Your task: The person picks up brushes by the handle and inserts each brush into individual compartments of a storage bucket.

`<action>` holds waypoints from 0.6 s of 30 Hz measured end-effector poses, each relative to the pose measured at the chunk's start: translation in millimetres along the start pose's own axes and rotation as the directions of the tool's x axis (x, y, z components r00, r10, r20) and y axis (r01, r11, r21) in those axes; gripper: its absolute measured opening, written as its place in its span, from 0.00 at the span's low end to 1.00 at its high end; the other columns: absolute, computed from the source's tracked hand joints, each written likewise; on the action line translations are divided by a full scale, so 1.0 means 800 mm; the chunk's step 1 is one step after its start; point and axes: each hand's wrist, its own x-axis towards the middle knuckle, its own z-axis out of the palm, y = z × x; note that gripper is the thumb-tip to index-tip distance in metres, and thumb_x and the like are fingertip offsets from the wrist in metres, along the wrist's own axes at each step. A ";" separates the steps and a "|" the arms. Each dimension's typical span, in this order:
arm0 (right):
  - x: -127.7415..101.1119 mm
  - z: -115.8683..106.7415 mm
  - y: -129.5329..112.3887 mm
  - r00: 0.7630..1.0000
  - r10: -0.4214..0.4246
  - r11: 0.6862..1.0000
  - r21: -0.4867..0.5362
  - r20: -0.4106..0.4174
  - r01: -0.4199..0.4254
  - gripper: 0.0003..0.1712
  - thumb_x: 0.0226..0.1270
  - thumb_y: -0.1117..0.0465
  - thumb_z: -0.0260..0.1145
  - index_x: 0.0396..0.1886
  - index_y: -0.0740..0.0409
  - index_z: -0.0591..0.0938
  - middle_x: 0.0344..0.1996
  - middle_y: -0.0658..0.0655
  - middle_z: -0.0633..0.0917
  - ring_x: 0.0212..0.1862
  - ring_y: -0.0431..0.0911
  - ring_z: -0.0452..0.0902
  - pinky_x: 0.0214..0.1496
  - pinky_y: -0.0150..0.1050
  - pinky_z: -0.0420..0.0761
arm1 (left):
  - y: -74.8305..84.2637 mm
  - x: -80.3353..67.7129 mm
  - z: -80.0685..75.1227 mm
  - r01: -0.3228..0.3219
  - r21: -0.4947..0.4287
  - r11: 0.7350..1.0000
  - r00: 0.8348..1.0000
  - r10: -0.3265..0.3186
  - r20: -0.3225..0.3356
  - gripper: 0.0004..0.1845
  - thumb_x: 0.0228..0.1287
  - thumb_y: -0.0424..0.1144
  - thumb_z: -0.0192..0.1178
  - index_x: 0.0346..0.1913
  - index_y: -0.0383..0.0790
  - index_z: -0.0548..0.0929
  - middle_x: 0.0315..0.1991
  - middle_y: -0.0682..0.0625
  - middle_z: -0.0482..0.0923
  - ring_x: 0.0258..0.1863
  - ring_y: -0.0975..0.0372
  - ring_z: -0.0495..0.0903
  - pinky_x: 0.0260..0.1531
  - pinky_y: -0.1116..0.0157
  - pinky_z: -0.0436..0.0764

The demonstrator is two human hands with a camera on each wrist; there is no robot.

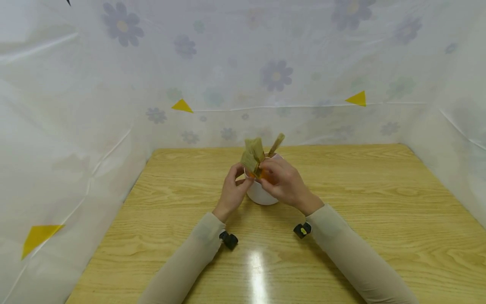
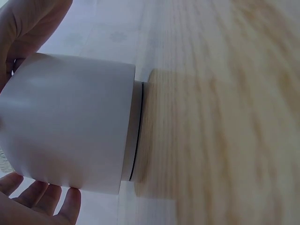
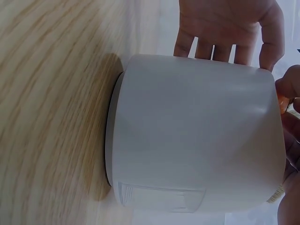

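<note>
A white cup [image 1: 261, 195] stands mid-table with several flat beige brush-like pieces [image 1: 253, 154] and a thin stick [image 1: 276, 144] poking out of its top. My left hand [image 1: 232, 191] holds the cup's left side, its fingers lying along the wall [image 3: 220, 44] and their tips showing beside the cup [image 2: 44, 201]. My right hand [image 1: 284, 182] is at the rim and pinches a small orange item [image 1: 264, 175] there, which also shows at the cup's mouth [image 3: 282, 104]. The cup [image 2: 70, 126] fills both wrist views, and its inside is hidden.
The wooden table [image 1: 379, 211] is enclosed left, back and right by white flower-printed sheeting [image 1: 277, 76] with yellow triangular marks [image 1: 182, 106]. A black wrist camera sits on each sleeve [image 1: 229, 240].
</note>
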 end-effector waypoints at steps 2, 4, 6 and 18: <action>0.000 0.000 -0.001 1.000 0.008 1.000 0.001 0.007 -0.008 0.18 0.56 0.66 0.70 0.47 0.62 0.80 0.46 0.59 0.82 0.43 0.49 0.76 0.38 0.43 0.80 | 0.000 0.000 0.000 0.002 0.006 1.000 1.000 -0.002 -0.001 0.23 0.68 0.32 0.56 0.63 0.29 0.67 0.61 0.35 0.67 0.61 0.45 0.68 0.55 0.49 0.74; 0.001 0.001 -0.002 1.000 0.018 1.000 -0.001 0.014 -0.018 0.17 0.56 0.65 0.69 0.47 0.62 0.80 0.46 0.59 0.82 0.43 0.49 0.76 0.39 0.43 0.80 | -0.001 0.001 0.000 0.003 0.007 1.000 1.000 -0.003 -0.001 0.22 0.68 0.32 0.56 0.63 0.29 0.68 0.61 0.35 0.67 0.61 0.46 0.68 0.55 0.50 0.74; 0.001 0.002 -0.002 0.999 0.027 1.000 -0.008 0.019 -0.027 0.17 0.57 0.64 0.68 0.47 0.62 0.80 0.45 0.58 0.82 0.43 0.49 0.76 0.39 0.43 0.80 | -0.001 0.001 0.000 0.003 -0.001 1.000 1.000 -0.003 -0.001 0.22 0.69 0.33 0.56 0.62 0.29 0.68 0.60 0.35 0.67 0.61 0.46 0.68 0.54 0.49 0.74; 0.010 0.002 -0.010 0.997 0.077 0.996 -0.047 0.031 -0.075 0.14 0.57 0.64 0.72 0.43 0.60 0.81 0.41 0.55 0.83 0.36 0.47 0.74 0.34 0.40 0.76 | -0.002 0.001 0.001 -0.016 0.005 1.000 1.000 0.017 -0.014 0.17 0.69 0.31 0.54 0.58 0.29 0.70 0.58 0.36 0.69 0.60 0.46 0.69 0.53 0.50 0.75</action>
